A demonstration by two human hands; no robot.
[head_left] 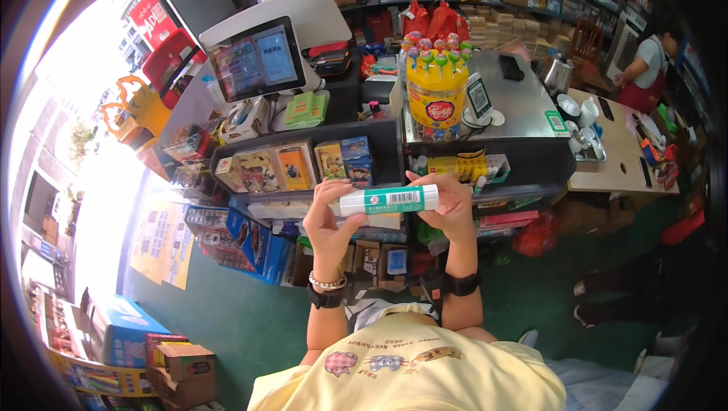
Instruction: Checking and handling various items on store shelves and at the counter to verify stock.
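Observation:
Between both hands a white glue stick (pixel 389 199) with a green label and a barcode lies nearly level, its right end slightly higher. My left hand (pixel 327 220) grips the left end between thumb and fingers. The right end is pinched between the thumb and fingers of my right hand (pixel 449 209). Just beyond my right hand, on the counter shelf, a small box (pixel 497 167) holds yellow and white tubes, and a similar white tube (pixel 479 184) leans beside it. Boxed card packs (pixel 293 167) stand on the shelf beyond my left hand.
A cash-register screen (pixel 259 59) stands back left on the counter. A yellow lollipop tub (pixel 437 98) and a payment-code stand (pixel 479 98) are right of it. On the far right are a wooden table (pixel 603 155) with a kettle (pixel 557 72) behind, and a person in an apron (pixel 648 70).

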